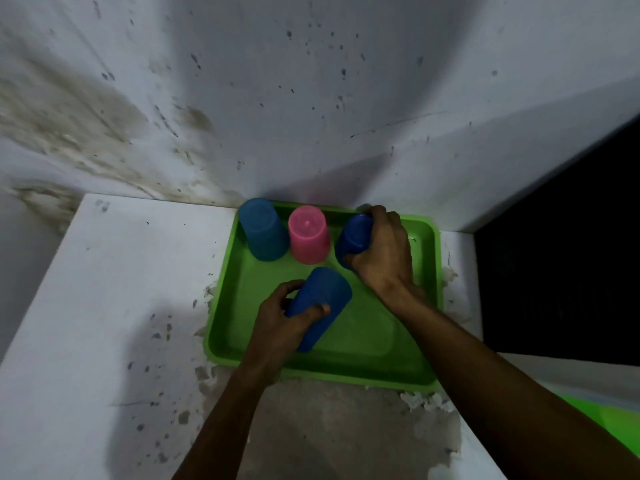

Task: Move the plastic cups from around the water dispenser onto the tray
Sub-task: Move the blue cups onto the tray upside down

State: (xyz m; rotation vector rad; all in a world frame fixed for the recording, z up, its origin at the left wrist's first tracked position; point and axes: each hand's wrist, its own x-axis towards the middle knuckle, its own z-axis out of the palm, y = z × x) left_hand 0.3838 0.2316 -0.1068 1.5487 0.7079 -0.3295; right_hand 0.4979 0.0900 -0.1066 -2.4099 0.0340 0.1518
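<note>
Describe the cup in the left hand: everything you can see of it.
The dark blue cup looks like smooth, matte plastic and tapers toward its base. It is tilted, base up and away, wider end toward the wrist, over the near-left part of the green tray. The left hand wraps its lower half, thumb across the side. Whether it touches the tray cannot be told; its mouth is hidden.

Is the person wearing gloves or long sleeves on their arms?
No. Both hands, the left hand and the right hand, are bare, with no gloves, rings or watch showing. The forearms are bare too; no sleeve reaches into view.
</note>
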